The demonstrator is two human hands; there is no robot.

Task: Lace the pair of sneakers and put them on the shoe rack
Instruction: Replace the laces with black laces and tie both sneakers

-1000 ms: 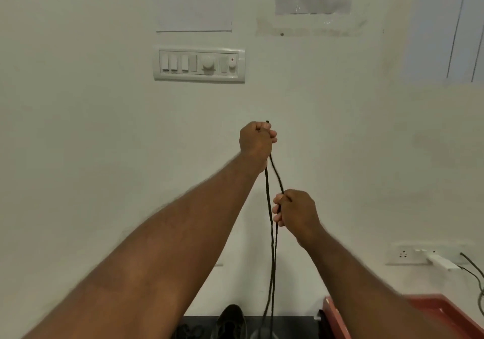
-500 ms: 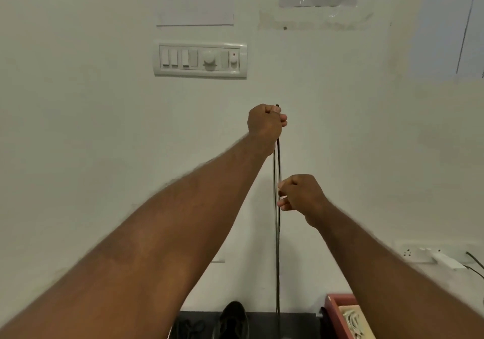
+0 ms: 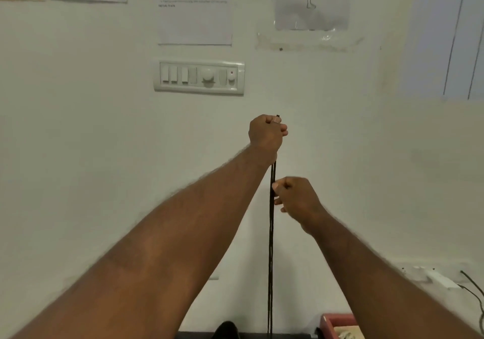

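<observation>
Black lace: doubled, two strands hanging taut before the wall. Left hand: raised, fist closed round the upper ends. Right hand: lower, pinching both strands. Black sneaker: bottom edge, partly visible. Red tray: bottom right.

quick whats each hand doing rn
Left hand: closed, gripping the top of the black shoelace.
Right hand: closed, pinching the same shoelace lower down.
</observation>
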